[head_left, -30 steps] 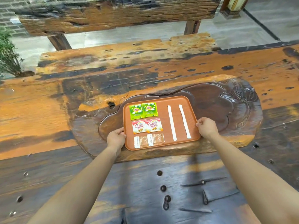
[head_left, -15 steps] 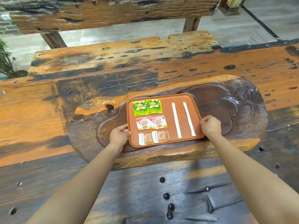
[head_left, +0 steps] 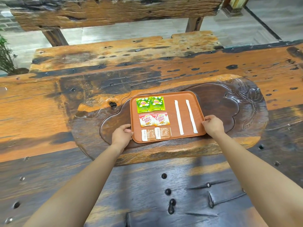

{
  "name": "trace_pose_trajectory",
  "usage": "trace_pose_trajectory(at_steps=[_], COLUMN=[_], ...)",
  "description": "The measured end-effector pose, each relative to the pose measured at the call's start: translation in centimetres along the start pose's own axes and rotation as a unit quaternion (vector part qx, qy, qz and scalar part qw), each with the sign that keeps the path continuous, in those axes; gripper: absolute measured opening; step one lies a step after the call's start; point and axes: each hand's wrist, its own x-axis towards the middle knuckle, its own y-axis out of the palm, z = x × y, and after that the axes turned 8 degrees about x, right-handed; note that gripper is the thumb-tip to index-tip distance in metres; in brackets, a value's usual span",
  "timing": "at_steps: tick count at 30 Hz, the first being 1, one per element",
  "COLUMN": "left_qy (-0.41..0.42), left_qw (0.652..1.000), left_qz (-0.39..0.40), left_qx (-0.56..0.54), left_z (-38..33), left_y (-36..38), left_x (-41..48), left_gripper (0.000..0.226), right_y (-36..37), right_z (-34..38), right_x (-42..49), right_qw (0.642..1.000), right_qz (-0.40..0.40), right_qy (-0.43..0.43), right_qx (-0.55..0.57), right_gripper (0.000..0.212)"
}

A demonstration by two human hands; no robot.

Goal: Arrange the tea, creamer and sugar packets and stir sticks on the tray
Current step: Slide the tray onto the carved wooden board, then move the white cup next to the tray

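An orange-brown tray (head_left: 168, 95) rests in the dark carved basin of the wooden table. On its left side lie two green tea packets (head_left: 150, 104), below them two red-and-white creamer packets (head_left: 154, 119), and nearest me two brown sugar packets (head_left: 155, 133). Two white wrapped stir sticks (head_left: 185, 116) lie side by side on the tray's right half. My left hand (head_left: 122, 134) grips the tray's left edge near the front corner. My right hand (head_left: 212, 125) grips the right edge.
The carved dark wooden basin (head_left: 229, 108) surrounds the tray on a rough orange and black plank table (head_left: 49, 112). A wooden bench (head_left: 114, 13) stands beyond the far edge. A green plant (head_left: 6, 58) shows at the far left.
Both hands have slid the tray away from me and slightly right, deeper into the carved basin. The packets and stir sticks kept their places on it.
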Motion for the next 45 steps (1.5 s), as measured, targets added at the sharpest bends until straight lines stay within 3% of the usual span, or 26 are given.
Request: trace_pose_trajectory(at_steps=[4,8,10,14,17,20,24,28,31,38,45], left_qy=[0.013,0.004,0.011,0.0,-0.016,-0.011,-0.054,-0.123,-0.149,-0.166,-0.176], left_qw=[1.0,0.995,0.991,0.99,0.988,0.984,0.97,0.948,0.934,0.926,0.94], left_qz=[-0.019,-0.092,-0.128,-0.14,-0.123,-0.117,-0.186,-0.282,-0.325,-0.264,-0.188], left_qx=[0.007,-0.029,-0.033,0.019,0.093,0.132,0.148,0.083,-0.026,-0.213,-0.223], left_z=[1.1,3.1,5.1,10.5,15.6,20.1,24.2,26.4,26.4,26.3,27.0], left_y=[-1.0,-2.0,-1.9,-0.9,-0.1,0.1,-1.1,-4.0,-7.1,-13.1,-12.4], left_x=[-1.9,-5.4,-8.1,-13.4,-16.3,-19.3,-22.5,-23.2,-22.0,-17.7,-17.5], left_gripper=[0.03,0.029,0.026,0.028,0.037,0.042,0.052,0.054,0.056,0.049,0.027], right_y=[0.4,1.8,3.5,8.5,12.4,15.8,18.7,20.1,20.5,20.6,20.6], right_z=[0.1,1.3,1.7,0.4,-0.9,-1.6,-2.9,-5.6,-6.4,-7.1,-7.1], right_x=[-1.7,-5.6,-8.6,-15.1,-18.8,-21.2,-22.8,-22.7,-22.7,-22.3,-22.2], right_qw=[0.999,0.98,0.964,0.91,0.868,0.828,0.793,0.768,0.764,0.769,0.772], right_qz=[-0.031,-0.072,-0.014,0.187,0.304,0.356,0.34,0.282,0.245,0.226,0.22], right_qy=[-0.033,-0.184,-0.267,-0.367,-0.381,-0.395,-0.426,-0.475,-0.493,-0.505,-0.512], right_qx=[-0.026,-0.008,0.005,-0.041,-0.096,-0.177,-0.273,-0.324,-0.336,-0.32,-0.305], right_gripper=[0.036,0.025,0.024,0.022,0.027,0.037,0.057,0.073,0.073,0.07,0.069])
